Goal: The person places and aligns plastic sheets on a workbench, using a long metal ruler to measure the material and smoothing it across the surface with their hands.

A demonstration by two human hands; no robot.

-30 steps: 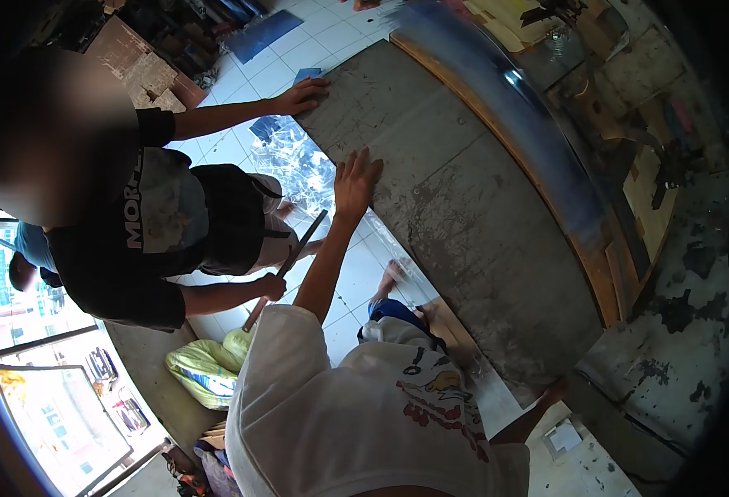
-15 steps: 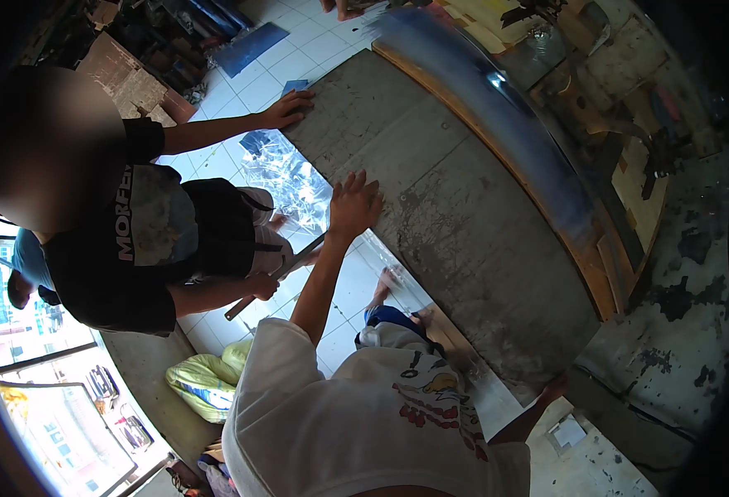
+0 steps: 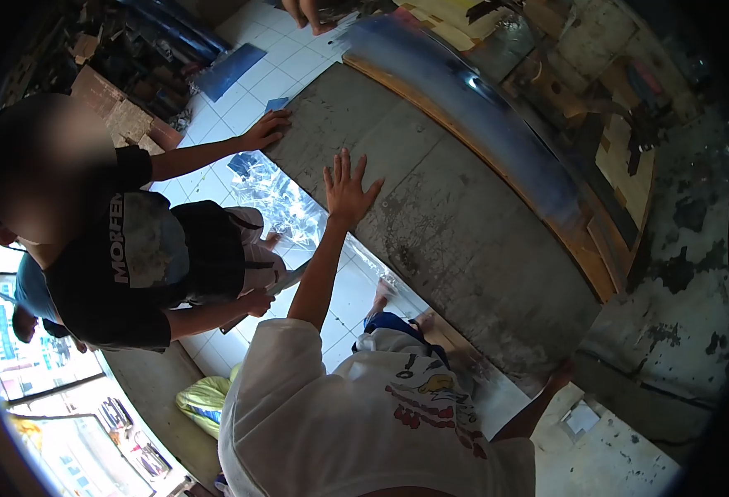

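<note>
A large dark grey panel (image 3: 472,240) with scuffs and a curved wooden edge strip (image 3: 480,157) lies in front of me. My left hand (image 3: 349,190) rests flat on its near left edge, fingers spread. At the panel's lower right corner is my right hand (image 3: 559,377), touching the edge; its fingers are mostly hidden. A co-worker in a dark T-shirt lays one hand (image 3: 265,132) on the panel's far left edge. In the co-worker's other hand (image 3: 254,303) is a long flat bar (image 3: 290,279).
Blue glossy sheet material (image 3: 464,108) runs along the curved edge. Clear crinkled plastic (image 3: 273,199) lies on the white tiled floor (image 3: 290,62). A yellow-green bag (image 3: 207,402) sits lower left. A paint-spotted surface (image 3: 605,447) is at lower right. Another person's feet (image 3: 308,16) show at the top.
The view has shifted slightly, so the panel sits further left. My left hand's fingers are straighter and more spread on the panel. The co-worker's hand stays on the panel edge.
</note>
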